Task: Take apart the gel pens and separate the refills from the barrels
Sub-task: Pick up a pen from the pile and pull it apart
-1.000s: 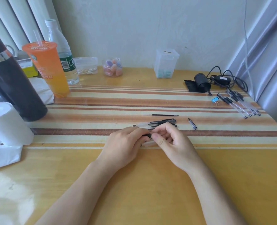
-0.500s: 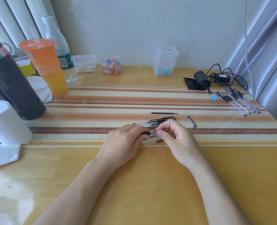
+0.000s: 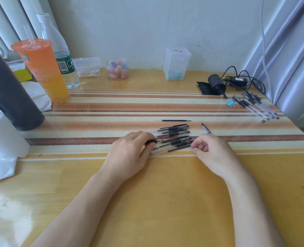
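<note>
Hands have parted: left hand [image 3: 129,154] pinches a black pen cap [image 3: 151,141], right hand [image 3: 211,150] nips a thin black refill [image 3: 178,148], so one pen is apart.

My left hand [image 3: 129,154] and right hand [image 3: 211,152] rest on the table [image 3: 165,202], a cluster of pens [image 3: 172,138] between them; a lone refill [image 3: 176,120] lies just behind the cluster, a cap [image 3: 206,128] to its right; more pens [image 3: 256,107] lie far right, a clip [image 3: 231,103] beside them; cup [image 3: 40,70] and bottle [image 3: 58,50] stand far left.
</note>
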